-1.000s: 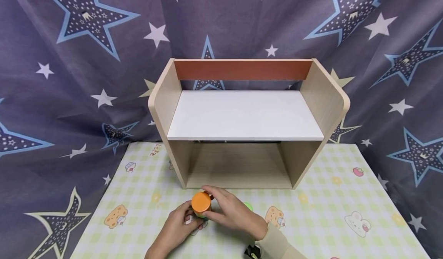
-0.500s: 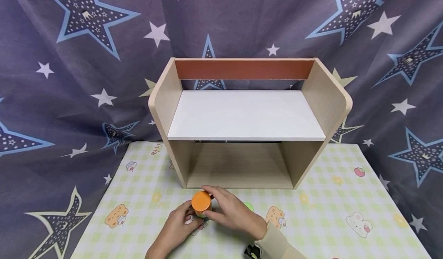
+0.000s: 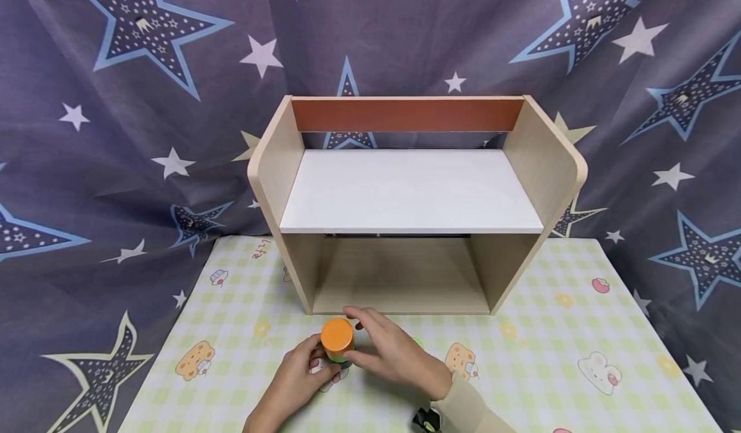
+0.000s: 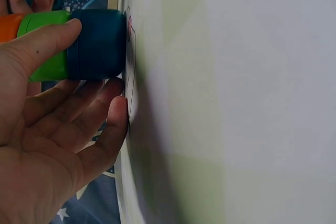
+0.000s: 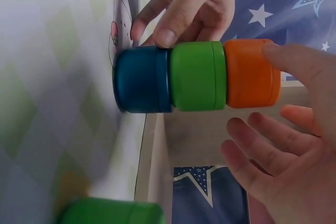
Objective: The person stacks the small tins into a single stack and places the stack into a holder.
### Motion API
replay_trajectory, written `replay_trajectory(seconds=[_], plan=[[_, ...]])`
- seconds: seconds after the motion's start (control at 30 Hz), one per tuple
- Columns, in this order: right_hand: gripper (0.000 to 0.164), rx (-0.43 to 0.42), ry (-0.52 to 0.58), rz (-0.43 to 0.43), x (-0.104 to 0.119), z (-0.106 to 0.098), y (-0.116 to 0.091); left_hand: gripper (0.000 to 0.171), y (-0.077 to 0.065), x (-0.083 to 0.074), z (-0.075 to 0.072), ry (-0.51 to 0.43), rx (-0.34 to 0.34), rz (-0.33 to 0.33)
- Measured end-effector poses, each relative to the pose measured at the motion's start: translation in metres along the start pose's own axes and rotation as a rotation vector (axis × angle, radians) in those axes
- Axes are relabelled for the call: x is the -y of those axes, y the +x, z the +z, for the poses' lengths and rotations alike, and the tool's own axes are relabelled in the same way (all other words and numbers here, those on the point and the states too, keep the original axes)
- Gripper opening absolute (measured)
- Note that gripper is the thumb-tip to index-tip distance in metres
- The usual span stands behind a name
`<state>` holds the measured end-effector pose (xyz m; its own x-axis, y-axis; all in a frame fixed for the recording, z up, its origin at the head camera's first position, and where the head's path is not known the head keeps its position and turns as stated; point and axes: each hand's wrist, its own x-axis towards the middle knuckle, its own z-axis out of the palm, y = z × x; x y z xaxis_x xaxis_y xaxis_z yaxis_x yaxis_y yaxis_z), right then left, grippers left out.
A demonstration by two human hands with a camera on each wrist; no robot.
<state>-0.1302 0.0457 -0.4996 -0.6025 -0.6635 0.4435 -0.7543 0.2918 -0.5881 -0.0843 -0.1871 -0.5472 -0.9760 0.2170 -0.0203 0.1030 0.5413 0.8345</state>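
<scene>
Three short cylinders like stacking cups stand in one upright column on the cloth: dark blue [image 5: 140, 81] at the bottom, green [image 5: 198, 76] in the middle, orange [image 3: 338, 334] on top. My left hand [image 3: 298, 375] holds the column low down, its thumb at the seam of the blue and green cups and its fingers round the other side. My right hand [image 3: 396, 357] is beside the orange cup with its fingers spread and apart from it. In the right wrist view its thumb overlaps the orange cup's edge; whether it touches I cannot tell.
Another green cup [image 5: 113, 212] lies partly hidden behind my right hand. A small two-level wooden shelf [image 3: 411, 192] stands just beyond the hands on the checked tablecloth [image 3: 556, 362]. A black object [image 3: 426, 420] is by my right sleeve. A starry curtain [image 3: 405, 34] hangs behind.
My right hand has loosened from the orange cup and shifted slightly right, its fingers lifting off. The left hand and the column have stayed in place.
</scene>
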Motion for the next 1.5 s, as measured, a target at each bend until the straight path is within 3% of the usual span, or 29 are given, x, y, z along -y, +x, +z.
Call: replay_trajectory(seconds=[0.27,0.53,0.87,1.5], plan=[[0.073,-0.051,-0.030,0.000,0.002,-0.014,-0.010,0.053,0.002,-0.001,0.000,0.019,-0.002,-0.004],[0.069,-0.070,-0.005,0.069,0.004,-0.028,-0.022,0.055,0.002,-0.002,0.000,0.024,-0.003,-0.018],[0.072,-0.148,-0.071,0.026,-0.006,-0.032,-0.042,0.057,0.001,-0.002,0.000,-0.001,0.006,-0.036],[0.077,-0.161,-0.071,0.126,-0.023,-0.033,-0.071,0.057,0.000,-0.004,0.000,-0.014,0.012,-0.036]])
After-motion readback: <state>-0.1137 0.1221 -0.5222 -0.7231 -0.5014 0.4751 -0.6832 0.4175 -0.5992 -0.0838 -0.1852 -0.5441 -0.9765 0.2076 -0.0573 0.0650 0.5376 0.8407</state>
